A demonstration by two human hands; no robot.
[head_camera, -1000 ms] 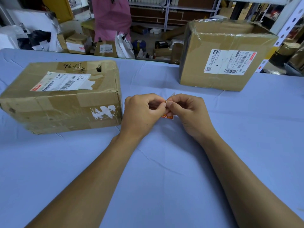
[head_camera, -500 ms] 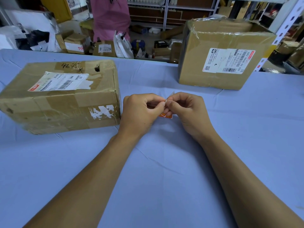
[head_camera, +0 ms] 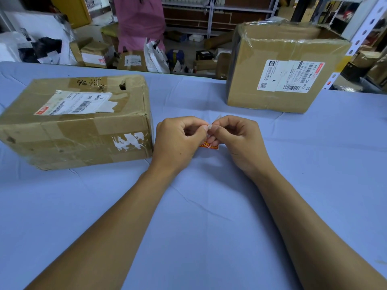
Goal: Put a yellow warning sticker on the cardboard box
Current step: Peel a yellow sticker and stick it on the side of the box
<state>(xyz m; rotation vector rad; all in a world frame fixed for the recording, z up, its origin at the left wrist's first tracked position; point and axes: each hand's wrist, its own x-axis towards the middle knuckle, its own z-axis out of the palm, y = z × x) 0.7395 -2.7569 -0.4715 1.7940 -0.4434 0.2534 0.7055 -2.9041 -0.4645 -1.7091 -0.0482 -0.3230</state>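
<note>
Two bare hands meet above the middle of a table covered in a pale blue cloth point(head_camera: 209, 237). The left hand point(head_camera: 178, 141) and the right hand point(head_camera: 238, 139) both have their fingers curled inward, and their fingertips come together on a small sticker with red-orange and yellow print point(head_camera: 209, 145). Its lower edge shows below the fingers, just above the cloth, while a pale, translucent corner, which may be its backing, pokes up between the two thumbs. Whether the sticker is partly peeled cannot be told, since the fingers hide most of it. Both forearms reach in from the near edge of the table.

Just beside the left hand lies a worn, flat brown cardboard box point(head_camera: 79, 122), patched with brown tape. It carries a white shipping label with a barcode point(head_camera: 73, 103) on its top face, some handwriting and a small torn hole near its far edge, and white scraps of a torn-off label on its near side. The sticker is not touching this box.

Farther back on the right stands a taller brown cardboard box wrapped in clear tape point(head_camera: 282, 65), with a white barcode label point(head_camera: 291, 76) on the side facing the camera. It is well apart from the hands.

Beyond the table, smaller parcels, bags and metal shelving crowd the floor, and a person in a pink garment point(head_camera: 140, 21) stands there.
</note>
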